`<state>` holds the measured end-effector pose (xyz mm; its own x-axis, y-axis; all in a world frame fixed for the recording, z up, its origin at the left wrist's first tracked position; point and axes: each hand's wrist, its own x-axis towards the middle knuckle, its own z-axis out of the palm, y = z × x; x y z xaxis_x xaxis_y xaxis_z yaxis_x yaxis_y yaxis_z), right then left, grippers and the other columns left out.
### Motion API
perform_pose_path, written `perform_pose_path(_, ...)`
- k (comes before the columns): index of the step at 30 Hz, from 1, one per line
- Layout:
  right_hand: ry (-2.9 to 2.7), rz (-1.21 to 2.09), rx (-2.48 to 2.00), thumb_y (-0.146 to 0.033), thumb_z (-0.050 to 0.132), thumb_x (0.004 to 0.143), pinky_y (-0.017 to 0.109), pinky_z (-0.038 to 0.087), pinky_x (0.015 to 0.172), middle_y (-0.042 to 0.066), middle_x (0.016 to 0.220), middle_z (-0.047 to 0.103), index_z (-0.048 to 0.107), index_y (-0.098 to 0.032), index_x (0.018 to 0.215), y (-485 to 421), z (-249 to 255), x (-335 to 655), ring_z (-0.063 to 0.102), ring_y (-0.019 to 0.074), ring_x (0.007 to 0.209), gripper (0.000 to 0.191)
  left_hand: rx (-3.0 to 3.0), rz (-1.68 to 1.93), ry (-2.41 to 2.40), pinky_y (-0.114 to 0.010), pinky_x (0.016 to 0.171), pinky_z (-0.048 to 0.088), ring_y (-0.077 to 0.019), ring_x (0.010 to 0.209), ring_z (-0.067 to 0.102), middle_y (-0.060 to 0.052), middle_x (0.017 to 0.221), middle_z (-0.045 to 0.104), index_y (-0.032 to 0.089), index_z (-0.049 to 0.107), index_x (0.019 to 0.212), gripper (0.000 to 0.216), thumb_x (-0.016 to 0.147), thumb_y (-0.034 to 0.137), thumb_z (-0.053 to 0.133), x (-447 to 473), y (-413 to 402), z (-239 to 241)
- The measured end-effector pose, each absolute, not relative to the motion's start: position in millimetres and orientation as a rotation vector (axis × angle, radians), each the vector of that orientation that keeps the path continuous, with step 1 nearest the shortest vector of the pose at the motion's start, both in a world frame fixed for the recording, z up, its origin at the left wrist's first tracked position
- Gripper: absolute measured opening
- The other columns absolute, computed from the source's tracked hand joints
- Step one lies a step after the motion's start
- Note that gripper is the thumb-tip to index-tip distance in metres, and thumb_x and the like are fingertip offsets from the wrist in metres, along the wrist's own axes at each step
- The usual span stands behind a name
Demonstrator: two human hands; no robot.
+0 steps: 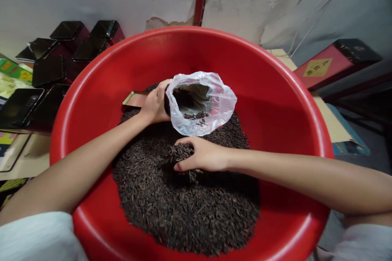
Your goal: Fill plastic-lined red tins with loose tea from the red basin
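Note:
A big red plastic basin [269,89] fills the view and holds a heap of dark loose tea leaves [183,208]. My left hand [154,104] grips the rim of a clear plastic bag [214,106] that lines a container lying tilted on the leaves, its mouth facing me, a few leaves inside. A gold-coloured lid or tin edge [134,98] shows just left of that hand. My right hand [200,155] is closed around a handful of tea leaves just below the bag's mouth.
Several dark lidded tins [55,65] are stacked at the left behind the basin. A red box with a yellow label [330,65] lies at the right on cardboard. A red handle [200,0] leans on the peeling wall behind.

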<state>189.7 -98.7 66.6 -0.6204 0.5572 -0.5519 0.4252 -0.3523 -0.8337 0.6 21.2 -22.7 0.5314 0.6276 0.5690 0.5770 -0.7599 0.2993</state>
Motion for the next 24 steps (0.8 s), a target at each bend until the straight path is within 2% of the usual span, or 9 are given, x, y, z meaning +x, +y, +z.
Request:
perform_pose_path(3, -1.628, 2.173, -1.054, -0.027, 0.07, 0.061, 0.027, 0.047, 0.07, -0.001, 0.074, 0.059, 0.057, -0.015, 0.077, -96, 94, 199, 0.055, 0.0109, 0.068, 0.023, 2.752, 1.122, 1.004, -0.047, 0.105, 0.043, -0.0347, 0.124, 0.047, -0.024, 0.131, 0.046, 0.008, 0.026, 0.132, 0.095, 0.064, 0.064, 0.062, 4, 18, -23)
perform_pose_path(5, -1.589, 2.02, -1.024, -0.029, 0.069, 0.063, 0.028, 0.048, 0.071, 0.0, 0.077, 0.06, 0.058, -0.015, 0.081, -87, 106, 205, 0.056, 0.0115, 0.071, 0.025, 2.768, 1.137, 0.989, -0.045, 0.106, 0.042, -0.0331, 0.123, 0.048, -0.024, 0.129, 0.048, 0.008, 0.028, 0.131, 0.093, 0.064, 0.064, 0.061, 8, 15, -20)
perform_pose_path(9, -1.738, 1.254, -1.231, -0.033, 0.066, 0.069, 0.037, 0.048, 0.083, 0.005, 0.09, 0.061, 0.057, -0.014, 0.088, -53, 101, 208, 0.058, 0.0188, 0.087, 0.028, 2.78, 1.1, 1.042, -0.045, 0.1, 0.048, -0.0323, 0.121, 0.051, -0.021, 0.127, 0.05, 0.012, 0.028, 0.129, 0.079, 0.071, 0.058, 0.055, 11, 12, -11)
perform_pose_path(12, -1.986, 0.647, -1.351, -0.026, 0.063, 0.072, 0.044, 0.044, 0.092, 0.01, 0.099, 0.059, 0.056, -0.014, 0.092, -23, 84, 202, 0.055, 0.0242, 0.1, 0.024, 2.718, 1.005, 1.136, -0.046, 0.094, 0.051, -0.0331, 0.121, 0.05, -0.02, 0.13, 0.048, 0.015, 0.024, 0.129, 0.082, 0.068, 0.056, 0.06, 8, 13, -5)
perform_pose_path(15, -2.25, 0.385, -1.234, -0.024, 0.057, 0.077, 0.043, 0.042, 0.095, 0.013, 0.111, 0.056, 0.055, -0.014, 0.099, -14, 79, 195, 0.052, 0.0248, 0.107, 0.024, 2.616, 0.914, 1.268, -0.046, 0.089, 0.053, -0.0332, 0.112, 0.057, -0.019, 0.13, 0.048, 0.015, 0.025, 0.129, 0.089, 0.062, 0.06, 0.064, 4, 18, -4)
perform_pose_path(17, -2.357, 0.285, -1.121, -0.026, 0.053, 0.081, 0.04, 0.043, 0.089, 0.013, 0.109, 0.057, 0.055, -0.014, 0.098, -26, 84, 194, 0.054, 0.0233, 0.102, 0.021, 2.6, 0.837, 1.315, -0.047, 0.09, 0.052, -0.0335, 0.11, 0.058, -0.02, 0.131, 0.047, 0.014, 0.027, 0.128, 0.087, 0.064, 0.063, 0.059, 3, 22, -4)
perform_pose_path(20, -2.395, 0.062, -0.814, -0.023, 0.047, 0.084, 0.035, 0.042, 0.073, 0.009, 0.09, 0.062, 0.058, -0.014, 0.088, -65, 87, 197, 0.055, 0.0188, 0.083, 0.014, 2.596, 0.78, 1.324, -0.045, 0.095, 0.048, -0.0333, 0.115, 0.054, -0.021, 0.132, 0.045, 0.01, 0.028, 0.129, 0.085, 0.068, 0.064, 0.054, 3, 22, 0)
perform_pose_path(22, -2.386, -0.041, -0.344, -0.021, 0.045, 0.085, 0.032, 0.038, 0.064, 0.001, 0.071, 0.059, 0.057, -0.018, 0.077, -93, 77, 200, 0.051, 0.0145, 0.065, 0.015, 2.594, 0.779, 1.302, -0.042, 0.098, 0.047, -0.0317, 0.116, 0.053, -0.02, 0.132, 0.046, 0.009, 0.028, 0.129, 0.086, 0.067, 0.062, 0.055, 4, 20, 3)
perform_pose_path(24, -2.349, -0.088, 0.213, -0.025, 0.047, 0.086, 0.03, 0.04, 0.064, -0.002, 0.066, 0.058, 0.058, -0.019, 0.071, -112, 57, 199, 0.05, 0.0126, 0.059, 0.02, 2.596, 0.768, 1.284, -0.039, 0.098, 0.046, -0.0301, 0.115, 0.054, -0.018, 0.131, 0.047, 0.009, 0.028, 0.128, 0.086, 0.066, 0.062, 0.055, 5, 18, 6)
